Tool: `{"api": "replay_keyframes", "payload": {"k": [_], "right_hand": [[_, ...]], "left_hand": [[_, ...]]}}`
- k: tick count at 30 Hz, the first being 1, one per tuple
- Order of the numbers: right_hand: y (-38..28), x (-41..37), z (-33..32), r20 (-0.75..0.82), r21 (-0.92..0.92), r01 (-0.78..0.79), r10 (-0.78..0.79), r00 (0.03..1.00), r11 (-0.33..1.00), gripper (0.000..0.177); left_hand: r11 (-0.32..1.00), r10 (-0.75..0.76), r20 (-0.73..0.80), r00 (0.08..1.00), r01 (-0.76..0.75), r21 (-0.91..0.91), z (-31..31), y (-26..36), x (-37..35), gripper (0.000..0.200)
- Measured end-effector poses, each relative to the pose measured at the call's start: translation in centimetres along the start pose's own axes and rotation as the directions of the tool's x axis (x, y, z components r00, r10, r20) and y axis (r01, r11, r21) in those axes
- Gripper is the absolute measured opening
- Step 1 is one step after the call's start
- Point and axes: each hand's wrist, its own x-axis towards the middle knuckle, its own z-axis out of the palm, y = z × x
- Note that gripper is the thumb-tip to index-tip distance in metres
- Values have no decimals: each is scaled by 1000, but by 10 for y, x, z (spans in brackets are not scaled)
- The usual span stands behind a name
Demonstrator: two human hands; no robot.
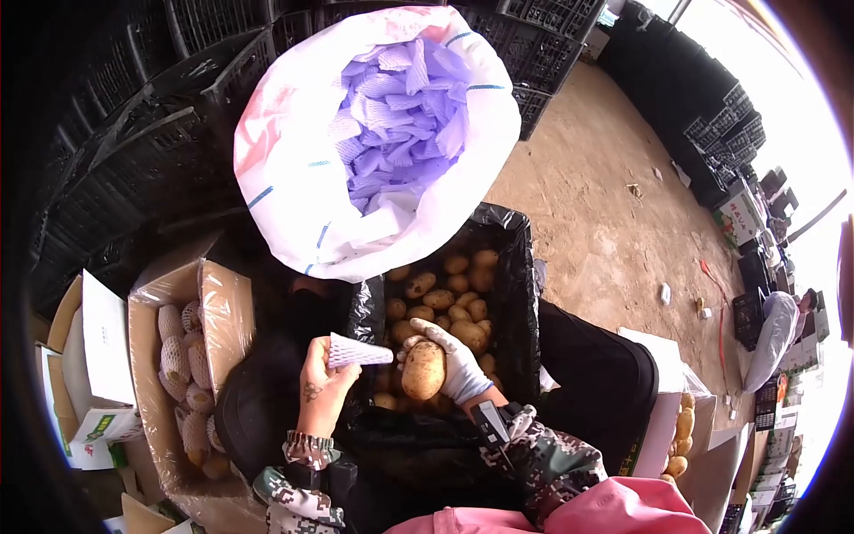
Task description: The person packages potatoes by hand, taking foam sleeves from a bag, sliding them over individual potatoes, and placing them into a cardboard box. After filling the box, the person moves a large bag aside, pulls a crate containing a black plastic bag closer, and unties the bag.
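My left hand (324,384), bare, pinches a pale lilac foam net sleeve (358,351) that points to the right. Just beside it, my right hand (454,365) in a white glove is closed around a large potato (423,370). Sleeve and potato are a short gap apart. Below both hands sits a crate lined with black plastic (516,311), holding many loose potatoes (438,299). A big white sack (294,169) stands behind the crate, its mouth rolled open, full of purple foam net sleeves (400,116).
On the left, a cardboard box (147,356) holds potatoes in foam nets (182,365), with a white carton (98,347) next to it. Stacked black crates (151,169) rise behind. At right, another box (698,427) contains potatoes (683,436); a person (774,338) is farther off.
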Motion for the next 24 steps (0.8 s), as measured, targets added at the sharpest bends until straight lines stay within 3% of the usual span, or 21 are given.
{"api": "replay_keyframes", "payload": {"k": [3, 6, 7, 8, 9, 10, 11, 12, 13, 16, 17, 18, 20, 22, 23, 24], "right_hand": [[3, -6, 1, -45, 39, 55, -53, 998, 998, 28], [4, -9, 5, -59, 72, 140, -136, 989, 987, 22], [8, -3, 3, -65, -63, 271, -275, 959, 961, 20], [11, 4, 2, -52, -197, 393, -410, 911, 898, 18], [12, -4, 15, -95, -261, 340, -375, 922, 903, 18], [14, -6, 23, 2, -400, 425, -463, 886, 812, 21], [19, -7, 27, 18, -429, 427, -465, 885, 796, 21], [24, -9, 30, 30, -456, 429, -469, 883, 780, 22], [27, -12, 32, -12, -425, 390, -436, 900, 817, 24], [27, -15, 29, 34, -5, 287, -286, 957, 958, 25], [24, -17, 28, -59, 38, 165, -163, 985, 986, 27], [16, -20, 34, -16, 92, 81, -80, 997, 993, 29], [15, -16, 23, -26, 16, 81, -80, 996, 997, 28], [15, -13, 18, -96, -257, 180, -210, 973, 950, 28], [6, -35, 36, 32, -736, 267, -361, 932, 622, 28], [6, -32, 32, -124, -646, 50, -170, 978, 762, 24]], "left_hand": [[993, -114, 110, 987, 114, 2, -5, 9, -3, 22], [950, -78, 175, 981, 126, -285, 4, 39, -19, 23], [969, -9, 245, 969, 69, -236, 9, 27, -22, 32], [993, 32, 430, 902, -78, 89, 3, -7, -21, 48], [900, 177, 449, 876, -328, 287, 16, 4, -29, 56], [707, 304, 496, 814, -541, 455, 34, 16, -38, 65], [822, 225, 399, 889, -393, 411, 40, 9, -42, 79], [814, 286, 363, 887, -425, 397, 41, 6, -41, 78], [831, 311, 385, 869, -445, 334, 39, 3, -40, 77], [836, 305, 488, 818, -475, 274, 23, 8, -34, 75], [832, 288, 523, 802, -480, 278, 19, 8, -35, 74], [928, 246, 484, 840, -349, 133, 18, 6, -38, 74], [981, 142, 433, 890, -67, -185, 18, 5, -40, 75], [883, 23, 444, 896, 190, -429, 19, 7, -43, 78], [809, -29, 470, 882, 296, -507, 18, 8, -43, 82], [717, -76, 498, 864, 395, -574, 17, 9, -43, 87]]}}
